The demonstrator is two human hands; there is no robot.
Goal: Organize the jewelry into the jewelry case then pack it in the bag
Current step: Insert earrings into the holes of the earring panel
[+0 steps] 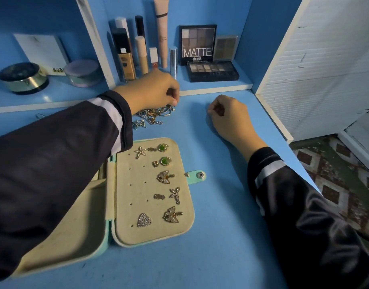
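Gold-toned jewelry heap (153,117), twelve o'clock from the jewelry case (125,188), lies half hidden beneath my left hand (150,90), which pinches into it. My right hand (227,116), at two o'clock, curls tight, and I cannot tell its contents.

"matte" in large white letters stands on the upright eyeshadow palette (197,44), with "s.f.r color." small beneath it; "nud", cut off, shows on a cream box (55,70) at left

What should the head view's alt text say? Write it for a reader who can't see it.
A person's left hand reaches with curled fingers into a loose pile of jewelry on a blue desk, while the right hand rests curled nearby. An open mint jewelry case nearer shows earrings pinned to its cream panel; makeup lines the shelf behind.
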